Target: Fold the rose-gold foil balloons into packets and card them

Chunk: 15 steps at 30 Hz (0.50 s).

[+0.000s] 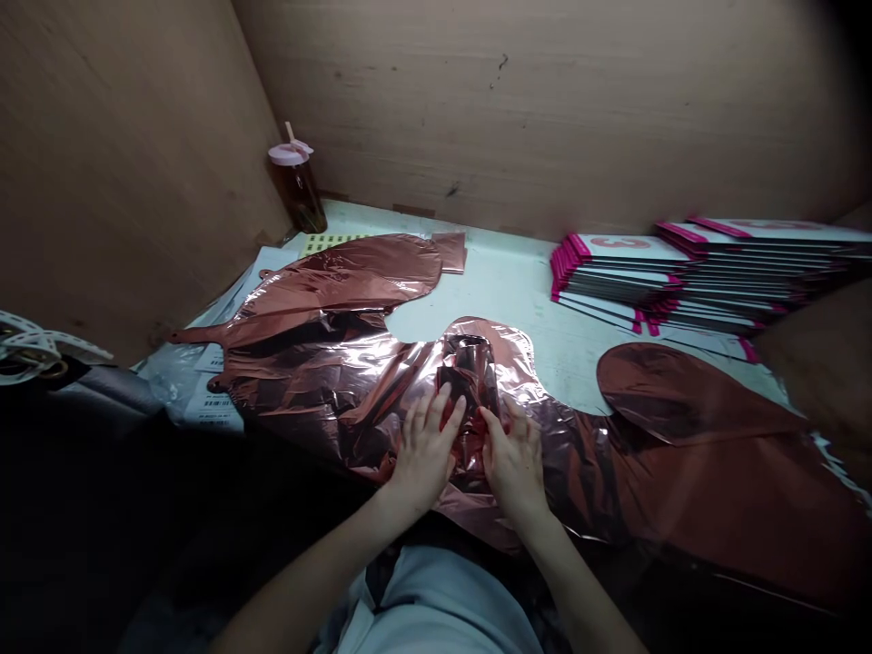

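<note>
A large, shiny rose-gold foil balloon [292, 372] lies flat and uninflated, with rounded lobes spread across the table. On its middle is a narrow, creased bundle of darker foil [470, 381]; whether it is part of the same sheet I cannot tell. My left hand [426, 445] rests on the bundle's left side, fingers spread and lying flat. Along the right side, my right hand [514, 454] presses down, its thumb stretched apart from the slightly bent fingers. A small folded foil square [450, 252] sits by the balloon's upper edge.
Fanned stacks of flat pink-edged packets [613, 272] marked with a 3 stand at back right. A lidded drink cup [298, 186] with a straw is in the back left corner. Labelled plastic bags [211, 400] lie left. Cardboard walls [545, 109] enclose the table [504, 282].
</note>
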Available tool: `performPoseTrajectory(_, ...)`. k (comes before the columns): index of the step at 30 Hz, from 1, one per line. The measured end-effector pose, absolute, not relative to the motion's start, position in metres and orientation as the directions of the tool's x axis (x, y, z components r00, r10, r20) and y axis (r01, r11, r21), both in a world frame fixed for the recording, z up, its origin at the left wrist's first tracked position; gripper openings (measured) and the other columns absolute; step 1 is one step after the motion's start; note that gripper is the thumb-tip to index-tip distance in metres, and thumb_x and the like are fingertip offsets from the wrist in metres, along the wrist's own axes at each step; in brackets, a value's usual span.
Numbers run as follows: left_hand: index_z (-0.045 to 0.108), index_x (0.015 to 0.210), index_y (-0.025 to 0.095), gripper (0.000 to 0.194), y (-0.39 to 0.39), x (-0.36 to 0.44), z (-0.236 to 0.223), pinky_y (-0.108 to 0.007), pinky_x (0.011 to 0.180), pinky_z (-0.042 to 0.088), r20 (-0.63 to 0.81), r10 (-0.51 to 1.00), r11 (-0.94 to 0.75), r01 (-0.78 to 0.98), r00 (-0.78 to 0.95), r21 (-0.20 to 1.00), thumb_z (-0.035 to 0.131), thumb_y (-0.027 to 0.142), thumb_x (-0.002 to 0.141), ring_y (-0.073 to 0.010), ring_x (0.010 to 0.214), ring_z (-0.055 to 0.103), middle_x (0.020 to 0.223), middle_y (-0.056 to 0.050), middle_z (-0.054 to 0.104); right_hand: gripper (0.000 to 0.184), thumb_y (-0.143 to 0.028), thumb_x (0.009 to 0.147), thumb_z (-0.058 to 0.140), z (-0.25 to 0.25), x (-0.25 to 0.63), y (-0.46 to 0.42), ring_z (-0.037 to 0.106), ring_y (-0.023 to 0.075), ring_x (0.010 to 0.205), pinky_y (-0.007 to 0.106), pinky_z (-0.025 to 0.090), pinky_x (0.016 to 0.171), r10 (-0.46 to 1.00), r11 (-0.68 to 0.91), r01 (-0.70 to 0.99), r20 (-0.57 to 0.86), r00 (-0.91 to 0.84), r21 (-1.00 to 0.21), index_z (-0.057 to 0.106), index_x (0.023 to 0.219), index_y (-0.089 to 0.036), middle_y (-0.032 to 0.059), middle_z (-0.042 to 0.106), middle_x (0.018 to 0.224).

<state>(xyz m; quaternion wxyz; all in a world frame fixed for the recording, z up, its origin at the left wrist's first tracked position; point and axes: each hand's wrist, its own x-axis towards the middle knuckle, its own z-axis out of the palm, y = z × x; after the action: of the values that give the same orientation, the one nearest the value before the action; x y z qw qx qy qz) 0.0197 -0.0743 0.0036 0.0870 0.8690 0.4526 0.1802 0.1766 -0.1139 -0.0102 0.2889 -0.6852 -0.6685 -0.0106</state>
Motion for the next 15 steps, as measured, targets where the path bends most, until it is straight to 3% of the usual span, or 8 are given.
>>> performPoseTrajectory(2,0.034,0.150,0.014,0.070,-0.055,0.012,0.011,-0.054,0.118,0.020,0.101,0.674,-0.725,0.631,0.731,0.276,0.052,0.012,0.082,-0.0341,0.148,0.019,0.159,-0.013,0.028,0.058,-0.011,0.092,0.039,-0.010,0.184,-0.112,0.029,0.0355,0.142,0.069,0.016,0.114,0.923,0.184,0.940,0.379,-0.064,-0.289,0.037,0.148,-0.026,0.0106,0.037,0.154)
performPoseTrajectory(4,0.031,0.151,0.010,0.068,-0.043,-0.001,0.018,-0.052,0.121,0.014,0.023,0.525,-0.817,0.496,0.851,0.293,0.051,0.020,0.086,-0.0304,0.150,0.014,0.161,-0.014,0.024,0.064,-0.023,0.096,0.042,-0.007,0.193,-0.118,0.021,0.0334,0.147,0.068,0.003,0.116,0.929,0.287,0.923,0.310,-0.203,-0.256,0.019,0.156,-0.023,0.0109,0.032,0.157)
performPoseTrajectory(7,0.025,0.153,0.010,0.083,-0.046,-0.020,0.022,-0.054,0.122,0.007,0.049,0.348,-0.894,0.316,0.936,0.319,0.056,0.048,0.086,-0.0308,0.150,0.012,0.161,-0.016,0.022,0.098,-0.060,0.084,0.060,-0.001,0.205,-0.142,0.017,0.0354,0.148,0.061,0.013,0.119,0.911,0.409,0.866,0.189,-0.367,-0.288,0.013,0.157,-0.015,0.0165,0.022,0.160)
performPoseTrajectory(9,0.026,0.153,0.010,0.096,-0.059,-0.026,0.016,-0.058,0.121,0.002,0.086,0.261,-0.926,0.224,0.962,0.305,0.062,0.060,0.078,-0.0344,0.150,0.014,0.160,-0.018,0.024,0.111,-0.066,0.075,0.066,0.000,0.209,-0.162,0.015,0.0364,0.148,0.057,0.023,0.118,0.886,0.464,0.827,0.158,-0.436,-0.318,0.014,0.156,-0.011,0.0182,0.019,0.161)
performPoseTrajectory(11,0.031,0.151,0.011,0.089,-0.074,-0.024,0.006,-0.061,0.120,0.003,0.132,0.246,-0.941,0.204,0.960,0.269,0.065,0.053,0.080,-0.0364,0.148,0.017,0.157,-0.017,0.030,0.104,-0.059,0.077,0.068,-0.001,0.210,-0.176,0.017,0.0359,0.147,0.056,0.028,0.116,0.878,0.478,0.810,0.181,-0.443,-0.339,0.017,0.156,-0.013,0.0179,0.021,0.160)
performPoseTrajectory(15,0.038,0.145,0.009,0.056,-0.090,-0.008,-0.013,-0.053,0.122,0.021,0.248,0.343,-0.925,0.279,0.906,0.259,0.051,0.015,0.091,-0.0299,0.148,0.021,0.153,-0.015,0.041,0.094,-0.047,0.081,0.067,-0.007,0.211,-0.185,0.023,0.0361,0.145,0.055,0.033,0.112,0.890,0.455,0.799,0.239,-0.389,-0.393,0.018,0.156,-0.016,0.0175,0.029,0.156)
